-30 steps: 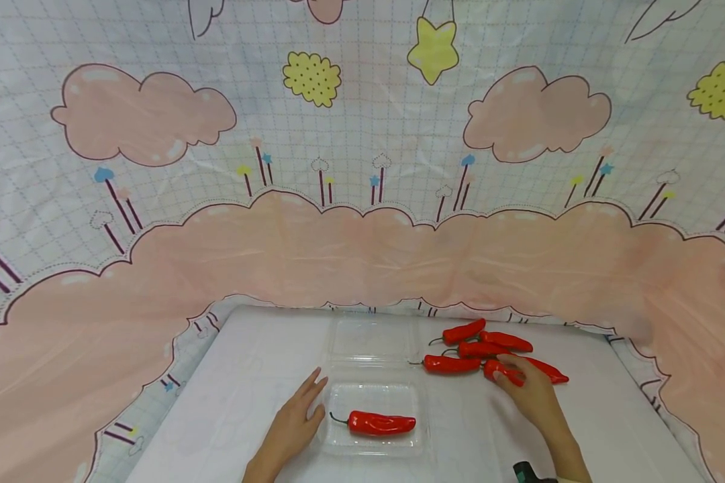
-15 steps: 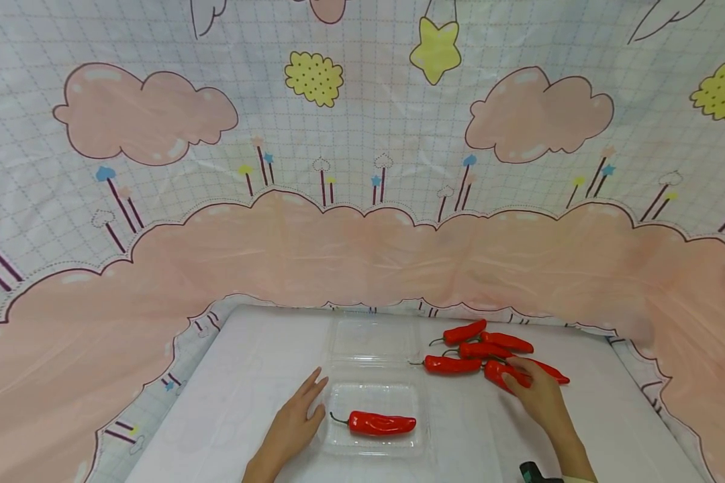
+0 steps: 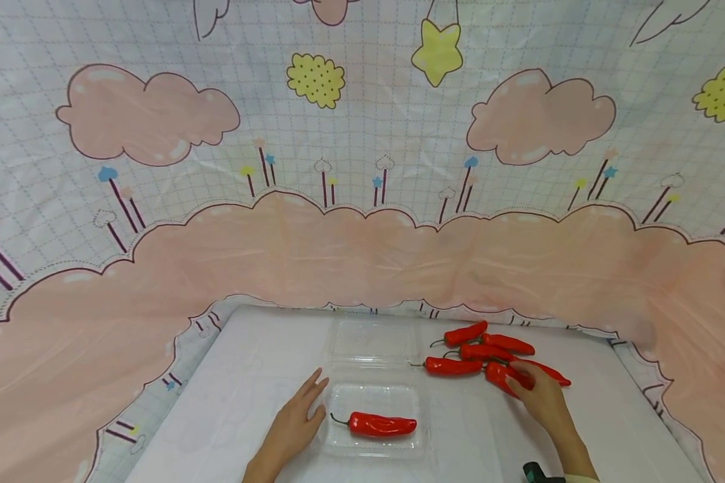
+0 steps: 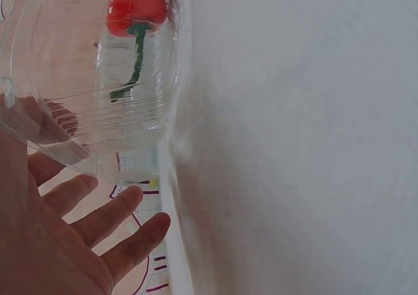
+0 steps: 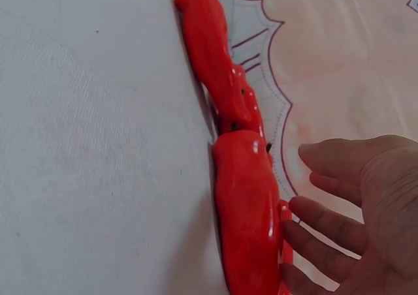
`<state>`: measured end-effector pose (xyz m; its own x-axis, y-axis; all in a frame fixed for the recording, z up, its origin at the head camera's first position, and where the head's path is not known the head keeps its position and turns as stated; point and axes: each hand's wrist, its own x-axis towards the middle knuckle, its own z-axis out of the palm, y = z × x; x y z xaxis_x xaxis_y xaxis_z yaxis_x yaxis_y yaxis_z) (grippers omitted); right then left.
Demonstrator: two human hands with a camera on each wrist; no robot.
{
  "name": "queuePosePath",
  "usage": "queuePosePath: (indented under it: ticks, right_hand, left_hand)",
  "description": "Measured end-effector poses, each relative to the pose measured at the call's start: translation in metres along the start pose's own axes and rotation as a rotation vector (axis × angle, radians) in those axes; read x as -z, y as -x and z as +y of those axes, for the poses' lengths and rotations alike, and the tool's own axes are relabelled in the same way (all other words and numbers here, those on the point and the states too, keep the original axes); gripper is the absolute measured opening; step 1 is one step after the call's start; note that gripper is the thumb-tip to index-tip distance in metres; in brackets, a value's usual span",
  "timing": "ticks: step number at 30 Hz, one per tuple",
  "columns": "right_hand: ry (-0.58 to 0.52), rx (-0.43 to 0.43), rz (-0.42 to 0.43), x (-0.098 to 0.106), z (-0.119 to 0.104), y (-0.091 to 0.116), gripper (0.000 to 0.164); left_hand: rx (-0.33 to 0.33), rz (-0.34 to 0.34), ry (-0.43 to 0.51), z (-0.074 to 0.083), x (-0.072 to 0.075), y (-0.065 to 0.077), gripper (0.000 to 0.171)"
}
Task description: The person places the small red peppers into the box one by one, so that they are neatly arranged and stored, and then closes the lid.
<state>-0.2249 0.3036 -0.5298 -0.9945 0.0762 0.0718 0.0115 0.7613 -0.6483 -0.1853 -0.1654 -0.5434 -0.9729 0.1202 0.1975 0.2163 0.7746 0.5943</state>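
Red chili pepper (image 3: 498, 379) lies near neighbouring peppers (image 3: 453, 366), the right hand (image 3: 544, 396) against it, fingers loose, not clamped. A clumsy nudge could roll its glossy body into them. The left hand (image 3: 296, 417), fingers apart, lies beside the clear plastic clamshell (image 3: 399, 397).

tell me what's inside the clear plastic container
One red pepper lies in the near half of the clear plastic container, its green stem toward the left hand. Anything directly beneath the pepper is covered and cannot be seen.
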Motion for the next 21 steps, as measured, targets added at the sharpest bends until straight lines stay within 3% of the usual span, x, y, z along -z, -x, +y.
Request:
queuePosePath:
  ticks: [21]
  right_hand:
    - [0.019,-0.068,-0.067,-0.0053,0.0070,-0.0066,0.049]
  left_hand:
    - [-0.006,0.001,0.001,0.0005,0.0018,0.0008,0.049]
